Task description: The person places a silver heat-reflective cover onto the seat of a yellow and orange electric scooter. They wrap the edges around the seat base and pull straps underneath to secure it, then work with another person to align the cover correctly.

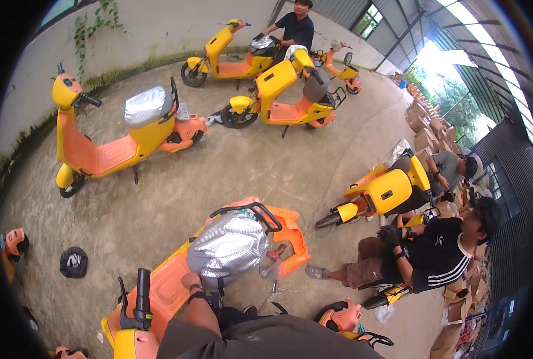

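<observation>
A yellow and orange electric scooter stands right below me, its seat wrapped in silver foil. My left hand reaches up from the lower edge, with a dark band on the wrist, and rests against the front edge of the foil-wrapped seat. Its fingers are hidden against the seat, so its grip is unclear. The black handlebar grip rises just left of my forearm. A black rear rack and an orange tail panel sit behind the seat. My right hand is out of sight.
Several more yellow scooters stand on the concrete yard. A person in a black striped shirt sits at the right beside another scooter. Another person crouches behind it, and a third stands at the back. Cardboard boxes line the right side. A dark cap lies at the left.
</observation>
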Available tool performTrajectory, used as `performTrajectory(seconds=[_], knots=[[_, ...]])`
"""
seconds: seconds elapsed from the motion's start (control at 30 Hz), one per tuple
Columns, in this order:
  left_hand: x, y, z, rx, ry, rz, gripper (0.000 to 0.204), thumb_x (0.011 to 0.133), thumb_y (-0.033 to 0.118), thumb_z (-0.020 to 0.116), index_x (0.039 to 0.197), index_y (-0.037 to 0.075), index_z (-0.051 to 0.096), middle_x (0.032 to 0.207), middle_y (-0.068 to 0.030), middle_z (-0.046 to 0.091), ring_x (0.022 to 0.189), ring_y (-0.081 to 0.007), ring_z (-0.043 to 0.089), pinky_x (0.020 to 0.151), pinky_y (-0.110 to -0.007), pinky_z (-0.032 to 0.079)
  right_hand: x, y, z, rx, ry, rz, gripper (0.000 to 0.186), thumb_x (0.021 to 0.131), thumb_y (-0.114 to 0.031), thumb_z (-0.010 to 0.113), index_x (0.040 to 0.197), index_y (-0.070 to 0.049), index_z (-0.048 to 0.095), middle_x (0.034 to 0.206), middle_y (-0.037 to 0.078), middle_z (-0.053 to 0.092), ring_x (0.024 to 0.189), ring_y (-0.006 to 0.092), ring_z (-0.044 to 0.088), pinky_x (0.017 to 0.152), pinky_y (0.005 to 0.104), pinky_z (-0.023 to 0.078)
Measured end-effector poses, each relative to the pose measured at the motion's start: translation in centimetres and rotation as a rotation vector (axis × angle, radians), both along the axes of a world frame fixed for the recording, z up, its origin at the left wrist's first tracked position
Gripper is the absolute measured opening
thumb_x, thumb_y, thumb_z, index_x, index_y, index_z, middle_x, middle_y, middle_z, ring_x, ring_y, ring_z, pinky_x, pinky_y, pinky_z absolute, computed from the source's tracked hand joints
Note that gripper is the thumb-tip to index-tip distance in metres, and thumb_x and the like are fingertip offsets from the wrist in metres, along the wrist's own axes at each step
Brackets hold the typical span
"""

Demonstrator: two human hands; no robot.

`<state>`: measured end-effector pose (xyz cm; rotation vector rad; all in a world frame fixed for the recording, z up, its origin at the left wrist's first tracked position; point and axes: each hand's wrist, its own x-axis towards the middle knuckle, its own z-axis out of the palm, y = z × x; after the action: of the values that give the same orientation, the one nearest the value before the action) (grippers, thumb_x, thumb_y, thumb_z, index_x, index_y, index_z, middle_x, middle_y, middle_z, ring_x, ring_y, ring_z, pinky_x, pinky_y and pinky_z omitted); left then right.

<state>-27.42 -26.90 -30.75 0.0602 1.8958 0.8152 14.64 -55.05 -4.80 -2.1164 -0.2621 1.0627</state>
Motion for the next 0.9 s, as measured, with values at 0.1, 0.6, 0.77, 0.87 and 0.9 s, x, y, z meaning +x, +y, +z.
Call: performTrajectory(seconds=[0.1,0.6,0.77,0.87,0.9], knots=[[0.9,0.1,-3.1,0.012,0.145,-0.059,0.009,0.066,0.0,0.062,0.062,-0.003,0.054,0.056,-0.0112,0.053,0.041,-0.023,0.049,0.032,-0.034,0.037,0.1,0.3,-0.2,0.012,-0.037,-0.039,0.032,0.086,-0.029,0.053,0.106,-0.004,0.055,0.091,0.006,0.058,0.08,0.0159,0.056,0.071,0.0292,0.046],[-1.2,0.2,3.1,0.082,-0.483,0.092,0.018,0.073,0.006,0.061,0.064,0.012,0.047,0.052,0.0003,0.042,0.038,-0.0117,0.039,0.031,-0.024,0.03,-2.5,2.4,0.3,-0.01,-0.152,-0.001,0.041,0.085,-0.036,0.054,0.112,-0.005,0.055,0.098,0.008,0.059,0.087,0.0177,0.056,0.076,0.0314,0.045],[-0.8,0.5,6.2,-0.049,-0.457,0.04,0.022,0.071,0.016,0.075,0.076,0.008,0.055,0.058,-0.0014,0.05,0.042,-0.0143,0.046,0.033,-0.027,0.038,-3.2,1.4,0.3,-0.081,-0.082,0.071,0.044,0.084,-0.038,0.054,0.114,-0.006,0.054,0.101,0.009,0.059,0.089,0.0184,0.056,0.078,0.0321,0.045],[-1.3,-0.1,5.2,-0.047,-0.446,0.029,0.023,0.069,0.012,0.075,0.077,0.006,0.055,0.059,-0.003,0.051,0.04,-0.015,0.045,0.032,-0.028,0.037,-3.9,1.5,0.3,-0.126,-0.066,0.116,0.046,0.084,-0.04,0.054,0.115,-0.006,0.054,0.102,0.009,0.059,0.09,0.0187,0.056,0.079,0.0326,0.045],[-1.1,0.1,5.3,-0.042,-0.413,0.058,0.022,0.067,0.009,0.073,0.078,0.005,0.055,0.059,-0.0046,0.051,0.039,-0.0163,0.044,0.031,-0.029,0.036,-4.0,1.4,0.3,-0.143,-0.069,0.128,0.047,0.083,-0.04,0.054,0.115,-0.006,0.054,0.103,0.009,0.059,0.091,0.0189,0.056,0.079,0.0327,0.045]])
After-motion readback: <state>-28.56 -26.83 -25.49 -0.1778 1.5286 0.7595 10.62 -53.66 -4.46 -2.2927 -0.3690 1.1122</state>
